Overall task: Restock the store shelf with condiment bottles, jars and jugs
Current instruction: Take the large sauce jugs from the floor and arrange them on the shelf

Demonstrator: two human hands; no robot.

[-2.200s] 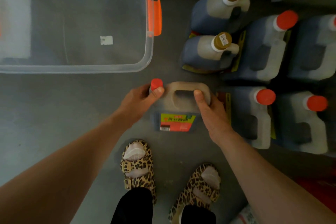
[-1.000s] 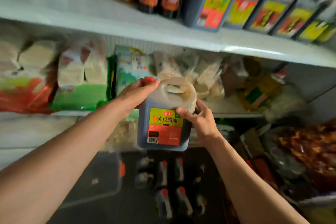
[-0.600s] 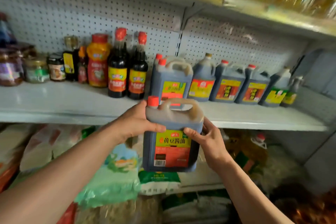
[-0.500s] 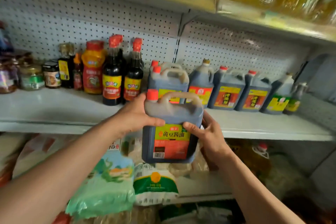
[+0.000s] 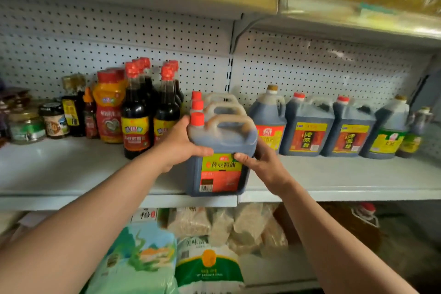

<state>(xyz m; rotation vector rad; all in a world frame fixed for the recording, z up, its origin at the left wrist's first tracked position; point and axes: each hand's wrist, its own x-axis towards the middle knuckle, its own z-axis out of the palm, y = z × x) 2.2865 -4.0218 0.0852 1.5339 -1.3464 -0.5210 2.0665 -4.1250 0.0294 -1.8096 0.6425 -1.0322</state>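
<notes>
A dark soy sauce jug (image 5: pixel 220 169) with a red cap, a clear handle and a yellow-and-red label sits at the front edge of the white shelf (image 5: pixel 334 181). My left hand (image 5: pixel 181 145) grips its left shoulder just below the cap, thumb across the front. My right hand (image 5: pixel 265 162) grips its right side, thumb on the label's top. Directly behind it stand two matching red-capped jugs (image 5: pixel 214 107) in a row.
Left of the jug stand tall dark bottles (image 5: pixel 136 122), an orange bottle (image 5: pixel 108 107) and small jars (image 5: pixel 26 124). To the right is a row of vinegar jugs (image 5: pixel 307 129). An upper shelf (image 5: pixel 262 0) overhangs; bagged goods (image 5: pixel 207 262) lie below.
The jug came up off the floor to shelf height. Over the last half second it moved forward and up, and its base now meets the shelf's front edge, in front of the matching jugs.
</notes>
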